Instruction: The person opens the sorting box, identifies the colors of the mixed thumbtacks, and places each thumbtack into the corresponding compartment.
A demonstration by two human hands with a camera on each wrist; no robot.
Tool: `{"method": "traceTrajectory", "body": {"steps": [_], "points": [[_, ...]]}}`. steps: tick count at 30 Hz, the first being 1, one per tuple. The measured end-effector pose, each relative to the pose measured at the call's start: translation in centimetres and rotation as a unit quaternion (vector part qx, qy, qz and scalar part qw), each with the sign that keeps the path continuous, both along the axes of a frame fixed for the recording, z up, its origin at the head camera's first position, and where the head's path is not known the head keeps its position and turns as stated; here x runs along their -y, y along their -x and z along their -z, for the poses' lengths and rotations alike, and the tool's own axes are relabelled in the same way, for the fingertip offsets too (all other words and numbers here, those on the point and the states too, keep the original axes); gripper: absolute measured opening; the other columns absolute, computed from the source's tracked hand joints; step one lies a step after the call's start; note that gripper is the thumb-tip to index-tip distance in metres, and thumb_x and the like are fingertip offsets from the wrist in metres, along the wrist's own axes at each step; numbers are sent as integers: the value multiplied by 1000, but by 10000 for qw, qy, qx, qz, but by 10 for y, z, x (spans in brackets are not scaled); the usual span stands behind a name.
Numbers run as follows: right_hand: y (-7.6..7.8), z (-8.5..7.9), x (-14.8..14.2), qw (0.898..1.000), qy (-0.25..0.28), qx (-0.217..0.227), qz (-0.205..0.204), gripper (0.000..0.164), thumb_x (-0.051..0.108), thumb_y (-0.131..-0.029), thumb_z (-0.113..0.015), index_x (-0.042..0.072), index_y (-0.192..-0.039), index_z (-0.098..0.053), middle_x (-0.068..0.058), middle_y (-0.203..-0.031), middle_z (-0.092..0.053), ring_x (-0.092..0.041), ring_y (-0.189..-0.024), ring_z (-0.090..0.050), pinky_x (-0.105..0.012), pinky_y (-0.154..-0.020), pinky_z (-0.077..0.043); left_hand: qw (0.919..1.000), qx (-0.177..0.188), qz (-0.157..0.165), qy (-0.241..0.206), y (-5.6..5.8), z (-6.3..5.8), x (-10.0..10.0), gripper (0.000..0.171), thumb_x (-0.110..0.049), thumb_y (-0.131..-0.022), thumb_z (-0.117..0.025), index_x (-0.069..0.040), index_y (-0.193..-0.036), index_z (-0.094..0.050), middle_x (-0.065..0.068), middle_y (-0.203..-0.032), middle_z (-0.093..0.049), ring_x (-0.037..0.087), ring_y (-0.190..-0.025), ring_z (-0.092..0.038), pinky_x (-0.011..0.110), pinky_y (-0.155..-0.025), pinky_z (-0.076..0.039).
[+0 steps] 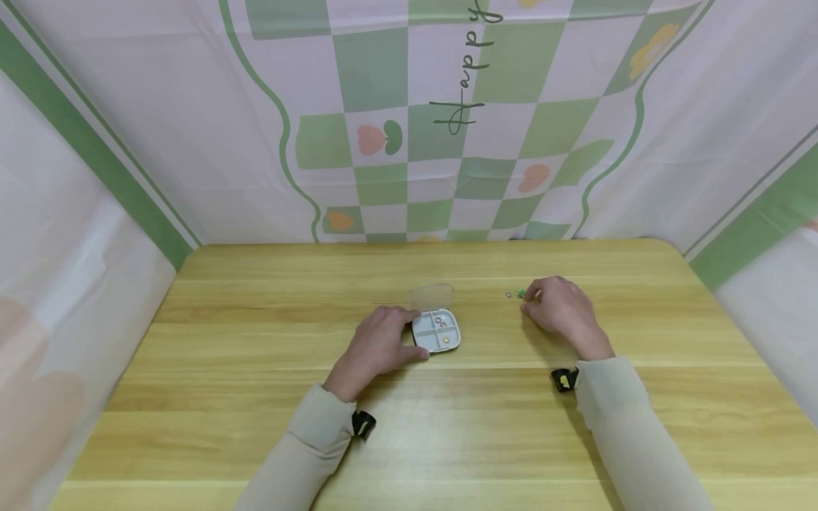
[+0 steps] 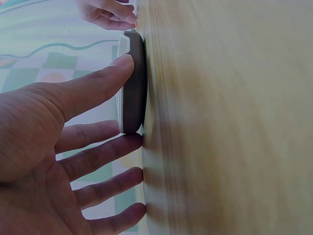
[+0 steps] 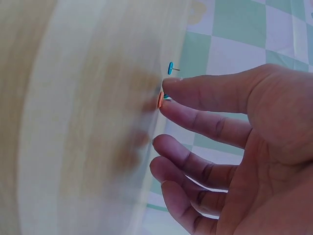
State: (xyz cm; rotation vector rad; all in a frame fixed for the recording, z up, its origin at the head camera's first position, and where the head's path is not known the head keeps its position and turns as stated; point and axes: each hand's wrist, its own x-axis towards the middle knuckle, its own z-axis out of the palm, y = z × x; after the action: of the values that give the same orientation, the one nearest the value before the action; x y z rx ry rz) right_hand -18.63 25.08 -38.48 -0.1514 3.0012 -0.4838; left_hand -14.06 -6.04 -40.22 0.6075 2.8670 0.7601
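Widest lane: bare table (image 1: 486,433) between the forearms, running up to the near side of the compartment box (image 1: 425,340). Box lies open from above; raised lid (image 1: 432,297) bars entry from the far edge. Left hand (image 1: 378,342) takes up the left side, thumb at the near edge. Right side exposed, bare wood from there toward the right hand (image 1: 562,306). Tight at those fingertips: small pieces (image 1: 522,293) close by, blue tack (image 3: 170,68) pin-up near the thumb, orange tack (image 3: 160,100) between thumb and forefinger. Patterned cloth (image 1: 434,170) walls the far edge.
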Motion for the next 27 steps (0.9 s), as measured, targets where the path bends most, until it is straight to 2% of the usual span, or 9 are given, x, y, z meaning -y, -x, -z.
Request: {"method": "traceTrajectory", "body": {"steps": [13, 27], "points": [[2, 0, -1, 10000, 29, 79, -31, 10, 25, -84, -62, 16, -84, -67, -3, -83, -60, -22, -71, -51, -38, -62, -39, 10000, -3, -8, 15, 0, 1, 0, 70, -44, -70, -75, -10, -127, -55, 6, -124, -57, 25, -113, -50, 37, -93, -39], [1, -1, -1, 10000, 2, 1, -28, 10, 22, -83, -61, 17, -81, -68, -3, -85, -63, -22, -73, -53, -38, -62, -40, 10000, 11, -33, 28, -1, 0, 0, 70, -45, -70, -75, -10, -127, -55, 7, -124, -57, 25, -112, -51, 36, -92, -39]]}}
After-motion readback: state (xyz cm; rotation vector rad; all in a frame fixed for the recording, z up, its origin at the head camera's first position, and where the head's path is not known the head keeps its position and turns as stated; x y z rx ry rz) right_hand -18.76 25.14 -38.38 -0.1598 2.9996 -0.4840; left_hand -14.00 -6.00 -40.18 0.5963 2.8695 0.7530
